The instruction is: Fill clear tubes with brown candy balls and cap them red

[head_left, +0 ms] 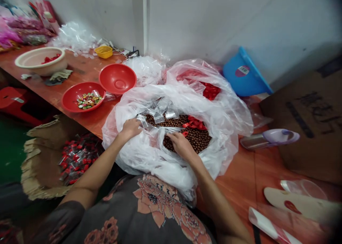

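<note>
A large white plastic bag (160, 162) lies wide open in front of me, full of small round brown balls (199, 139). On the balls rest several small clear plastic containers (171, 114) and a bunch of red caps or ribbons (196, 123). At the bag's left side my left hand (131, 128) is closed, its fingertips on a clear container (142, 120). My right hand (182, 144) reaches over the balls with fingers curled in a pinch. What lies between those fingertips is too small to tell.
Left are two red bowls (117, 71), one with wrapped candies (89, 100), and a cream basin (32, 64). Below, a torn carton (40, 165) holds red-capped packs (76, 162). Behind stands a bag of red pieces (211, 91); right, a blue basin (244, 74), a bottle (256, 140), a cardboard box (304, 158).
</note>
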Demonstrator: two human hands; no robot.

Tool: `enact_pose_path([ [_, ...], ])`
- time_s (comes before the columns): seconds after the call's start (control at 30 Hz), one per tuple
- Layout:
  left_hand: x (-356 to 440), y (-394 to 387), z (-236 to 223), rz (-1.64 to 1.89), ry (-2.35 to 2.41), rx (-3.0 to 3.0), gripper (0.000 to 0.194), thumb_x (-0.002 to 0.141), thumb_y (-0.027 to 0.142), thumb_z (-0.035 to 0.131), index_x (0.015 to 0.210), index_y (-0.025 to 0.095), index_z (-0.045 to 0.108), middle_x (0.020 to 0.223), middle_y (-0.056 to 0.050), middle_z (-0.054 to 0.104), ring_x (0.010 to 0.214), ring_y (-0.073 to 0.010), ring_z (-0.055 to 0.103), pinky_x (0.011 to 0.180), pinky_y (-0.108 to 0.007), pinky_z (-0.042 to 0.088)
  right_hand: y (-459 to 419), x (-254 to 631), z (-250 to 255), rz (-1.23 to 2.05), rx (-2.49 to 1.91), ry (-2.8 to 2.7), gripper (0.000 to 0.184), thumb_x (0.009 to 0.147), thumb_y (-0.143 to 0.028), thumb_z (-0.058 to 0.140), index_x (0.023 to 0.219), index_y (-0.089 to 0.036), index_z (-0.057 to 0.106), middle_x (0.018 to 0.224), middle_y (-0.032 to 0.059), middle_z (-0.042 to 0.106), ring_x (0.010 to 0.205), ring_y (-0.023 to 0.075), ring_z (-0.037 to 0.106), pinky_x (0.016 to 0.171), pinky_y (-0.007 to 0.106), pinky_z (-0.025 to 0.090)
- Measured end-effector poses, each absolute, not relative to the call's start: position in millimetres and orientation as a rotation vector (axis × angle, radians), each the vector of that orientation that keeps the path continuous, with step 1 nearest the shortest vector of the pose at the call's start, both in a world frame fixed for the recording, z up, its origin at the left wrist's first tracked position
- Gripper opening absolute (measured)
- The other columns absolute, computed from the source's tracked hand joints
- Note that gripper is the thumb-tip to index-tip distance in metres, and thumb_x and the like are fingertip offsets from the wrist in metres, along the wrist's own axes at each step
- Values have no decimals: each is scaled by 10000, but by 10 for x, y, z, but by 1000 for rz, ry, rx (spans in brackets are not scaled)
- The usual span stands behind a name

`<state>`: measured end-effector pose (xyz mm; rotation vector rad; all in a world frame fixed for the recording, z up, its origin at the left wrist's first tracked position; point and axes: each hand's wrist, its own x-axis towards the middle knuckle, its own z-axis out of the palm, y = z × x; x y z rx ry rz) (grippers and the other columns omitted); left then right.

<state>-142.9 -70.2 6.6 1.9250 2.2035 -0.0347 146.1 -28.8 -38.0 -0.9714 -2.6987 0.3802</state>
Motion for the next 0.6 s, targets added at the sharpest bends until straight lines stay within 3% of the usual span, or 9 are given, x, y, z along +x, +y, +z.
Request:
enact_pose_path([
  [0.1, -1424, -391, 219, 38, 2243, 1864, 362, 914, 255, 426, 1198, 188, 641, 1172, -131, 684, 1096, -300, 645, 910, -402, 490, 143, 1542, -217, 371, -1066, -2624, 533, 855, -14, 359, 1317, -129, 599, 1230, 148, 655, 1122, 240, 592, 1004, 372, 471],
  [0.2, -1373, -7, 275, 124, 2201, 1886, 398, 933, 227, 384, 1282, 183, 571, 1232, -129, 672, 1146, -272, 630, 947, -366, 474, 668, 1605, -43, 384, -1231, -2536, 609, 782, 18, 379, 1342, -114, 580, 1343, 161, 607, 1242, 271, 558, 1076, 421, 438],
  [0.33, -1259, 431, 231, 208, 2092, 1936, 442, 957, 318, 386, 1354, 168, 511, 1280, -134, 656, 1182, -261, 617, 979, -340, 459, 1182, 1644, 120, 235, -1452, -2251, 688, 789, -38, 431, 1475, -82, 406, 1489, 189, 454, 1412, 337, 381, 1151, 521, 338],
  [0.53, -1110, 891, 128, 390, 1959, 1889, 727, 913, 541, 452, 1505, 140, 323, 1530, -147, 431, 1395, -267, 432, 1120, -332, 338, 1333, 1572, 5, 330, -1428, -2125, 459, 878, -244, 459, 1301, -107, 577, 1339, 192, 562, 1269, 304, 526, 1106, 457, 407],
  [0.6, -1092, 1001, 88, 450, 1905, 1803, 827, 859, 608, 508, 1533, 186, 278, 1582, -106, 353, 1432, -274, 378, 1138, -341, 315, 1299, 1546, -110, 382, -1517, -2159, 517, 888, -400, 515, 1311, -105, 559, 1335, 205, 569, 1254, 331, 538, 1087, 467, 418],
])
